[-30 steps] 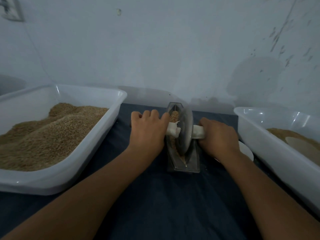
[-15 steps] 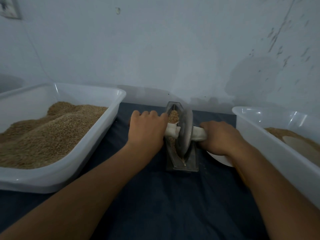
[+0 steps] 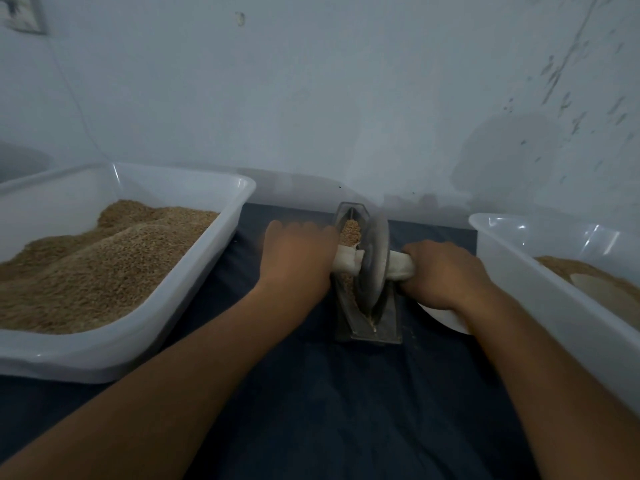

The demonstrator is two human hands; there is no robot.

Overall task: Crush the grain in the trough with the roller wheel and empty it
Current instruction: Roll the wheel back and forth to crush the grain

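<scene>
Dark blue cloth (image 3: 311,410) covers the worktop, and the metal trough (image 3: 391,317) sits near its back edge, between two white tubs. Grain (image 3: 350,232) lies inside it. The roller wheel (image 3: 375,261) stands upright in the groove; the left hand (image 3: 298,258) and right hand (image 3: 446,275) curl round its cloth-wrapped axle ends. The wheel looks heavy, stiff and probably slippery, so the wrapped ends are the safest hold.

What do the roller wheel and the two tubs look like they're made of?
Roller wheel: probably metal, dull grey with a faint sheen. Left tub and right tub: likely plastic, translucent white, glossy highlights on the rims.
</scene>
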